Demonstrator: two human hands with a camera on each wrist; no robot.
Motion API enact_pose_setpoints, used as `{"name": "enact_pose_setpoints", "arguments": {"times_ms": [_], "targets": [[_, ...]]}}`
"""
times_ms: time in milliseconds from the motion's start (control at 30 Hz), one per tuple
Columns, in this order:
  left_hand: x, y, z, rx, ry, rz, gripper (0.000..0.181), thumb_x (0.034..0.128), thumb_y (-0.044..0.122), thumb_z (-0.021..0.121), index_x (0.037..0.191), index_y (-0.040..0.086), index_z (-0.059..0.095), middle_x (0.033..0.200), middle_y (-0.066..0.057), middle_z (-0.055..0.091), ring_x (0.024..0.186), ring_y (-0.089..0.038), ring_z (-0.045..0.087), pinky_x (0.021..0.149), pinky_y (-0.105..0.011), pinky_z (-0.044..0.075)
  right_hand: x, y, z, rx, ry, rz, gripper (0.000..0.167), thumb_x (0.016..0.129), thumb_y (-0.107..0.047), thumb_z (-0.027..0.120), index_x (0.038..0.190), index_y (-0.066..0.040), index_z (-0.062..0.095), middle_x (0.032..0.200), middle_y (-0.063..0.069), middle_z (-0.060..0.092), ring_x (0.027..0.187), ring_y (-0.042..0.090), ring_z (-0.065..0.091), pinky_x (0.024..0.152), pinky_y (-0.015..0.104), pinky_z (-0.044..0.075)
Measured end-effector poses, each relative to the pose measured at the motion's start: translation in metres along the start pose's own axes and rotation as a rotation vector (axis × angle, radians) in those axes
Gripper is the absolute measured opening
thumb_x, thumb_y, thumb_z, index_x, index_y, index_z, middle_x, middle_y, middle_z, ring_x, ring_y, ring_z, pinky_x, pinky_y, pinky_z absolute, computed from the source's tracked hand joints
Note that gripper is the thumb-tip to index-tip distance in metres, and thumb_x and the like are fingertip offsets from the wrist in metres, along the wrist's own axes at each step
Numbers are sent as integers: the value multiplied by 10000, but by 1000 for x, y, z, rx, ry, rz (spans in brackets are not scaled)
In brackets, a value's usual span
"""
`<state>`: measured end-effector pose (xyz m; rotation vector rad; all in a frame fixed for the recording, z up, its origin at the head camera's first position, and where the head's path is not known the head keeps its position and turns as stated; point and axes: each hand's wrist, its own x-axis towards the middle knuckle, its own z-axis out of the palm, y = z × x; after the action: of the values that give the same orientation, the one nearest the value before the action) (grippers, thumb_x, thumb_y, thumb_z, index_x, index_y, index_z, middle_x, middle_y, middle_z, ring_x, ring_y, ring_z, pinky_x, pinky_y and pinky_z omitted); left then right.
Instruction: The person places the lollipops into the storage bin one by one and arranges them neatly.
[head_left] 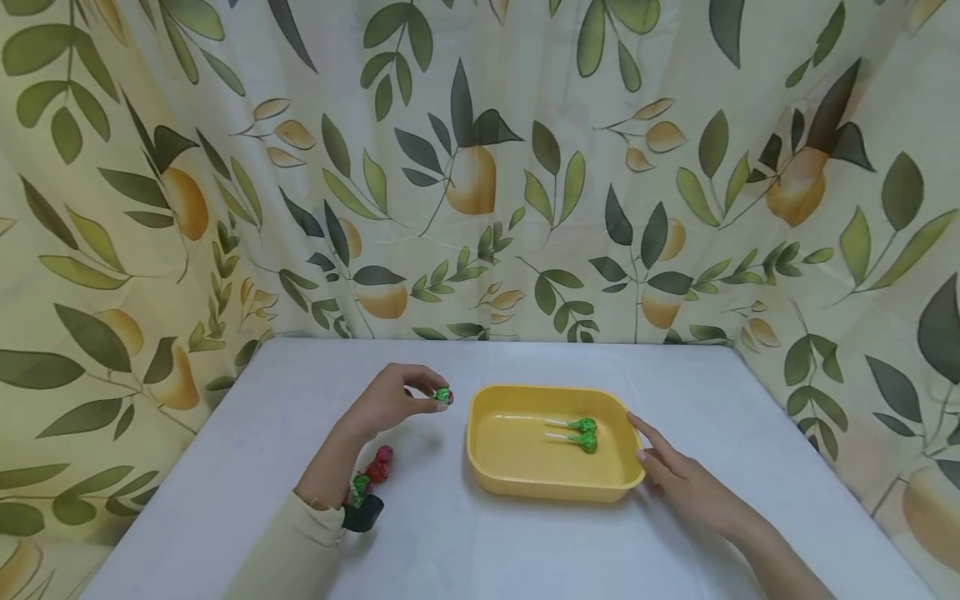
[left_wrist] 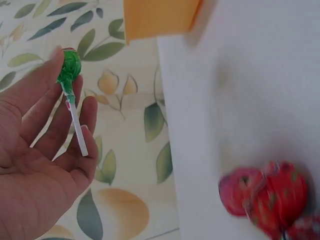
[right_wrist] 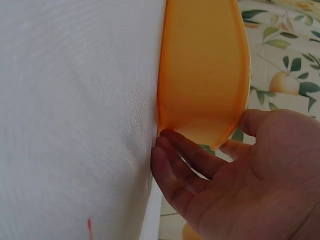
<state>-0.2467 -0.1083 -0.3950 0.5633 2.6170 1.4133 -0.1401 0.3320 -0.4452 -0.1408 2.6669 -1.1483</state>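
Between thumb and fingers, my left hand pinches a green-wrapped lollipop, held above the table just left of the yellow tray. In the left wrist view the lollipop has its white stick pointing down past the fingers of the left hand. Two green lollipops lie inside the tray, sticks to the left. My right hand touches the tray's right end; in the right wrist view its fingers rest against the outside of the tray, nearly straight.
Beside the left wrist lie red and pink wrapped lollipops and a green one, partly hidden by the arm. A white cloth covers the table. Behind it hangs a leaf-and-fruit patterned curtain.
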Motion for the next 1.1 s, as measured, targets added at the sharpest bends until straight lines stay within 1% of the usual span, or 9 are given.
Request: {"name": "enact_pose_setpoints", "arguments": {"times_ms": [67, 167, 300, 400, 567, 633, 767, 900, 1100], "targets": [[5, 5, 7, -11, -13, 19, 208, 855, 128, 869, 1040, 182, 791, 997, 73, 736, 1001, -209, 622, 819, -378, 521, -1, 1, 0, -4, 6, 1, 648, 1113, -449, 426, 1672, -290, 138, 1021, 74, 558, 896, 232, 543, 842, 472, 422], [10, 13, 16, -16, -32, 35, 216, 850, 122, 872, 1040, 184, 791, 995, 78, 735, 982, -191, 625, 801, -366, 527, -3, 1, 0, 6, 5, 8, 645, 1113, -443, 429, 1671, -293, 142, 994, 77, 554, 880, 238, 536, 820, 456, 418], [18, 22, 29, -20, -60, 58, 215, 847, 122, 875, 1037, 188, 799, 988, 81, 727, 959, -181, 628, 779, -351, 530, -3, 0, 1, 13, 4, 12, 639, 1115, -445, 420, 1671, -302, 139, 913, 84, 532, 856, 242, 533, 803, 438, 415], [23, 29, 40, -33, -86, 88, 207, 851, 126, 872, 1039, 177, 802, 983, 79, 733, 948, -181, 631, 783, -346, 530, -4, 0, 1, 8, 11, 8, 633, 1116, -445, 416, 1670, -312, 140, 898, 80, 532, 846, 240, 534, 809, 442, 414], [29, 40, 57, -60, -121, 118, 206, 855, 100, 865, 1041, 164, 805, 977, 81, 737, 936, -174, 640, 788, -336, 531, -4, 0, 0, 10, 12, -5, 628, 1116, -441, 421, 1668, -314, 150, 884, 81, 528, 849, 241, 535, 823, 453, 403], [32, 44, 64, -60, -133, 120, 210, 856, 89, 862, 1045, 160, 805, 970, 81, 731, 928, -168, 637, 780, -327, 529, -4, 0, 0, 12, 11, -9, 626, 1117, -438, 422, 1668, -310, 153, 880, 84, 526, 851, 244, 537, 823, 454, 401], [38, 51, 78, -32, -158, 117, 221, 861, 98, 861, 1067, 150, 799, 947, 75, 713, 907, -154, 623, 776, -303, 520, -3, -1, 0, 9, 13, -10, 628, 1117, -439, 420, 1669, -305, 151, 888, 81, 534, 857, 243, 538, 823, 455, 403], [43, 57, 91, -19, -182, 122, 213, 863, 114, 863, 1064, 136, 793, 948, 76, 711, 922, -157, 623, 807, -293, 515, -2, -2, -1, 9, 22, -21, 627, 1115, -450, 417, 1668, -304, 159, 874, 83, 544, 842, 244, 536, 828, 459, 399], [47, 61, 109, -44, -202, 118, 195, 852, 112, 872, 1031, 139, 799, 948, 101, 724, 949, -145, 634, 840, -293, 515, -3, -2, 1, 20, 17, -7, 631, 1112, -462, 417, 1667, -316, 155, 853, 87, 532, 839, 248, 532, 825, 461, 397]]}}
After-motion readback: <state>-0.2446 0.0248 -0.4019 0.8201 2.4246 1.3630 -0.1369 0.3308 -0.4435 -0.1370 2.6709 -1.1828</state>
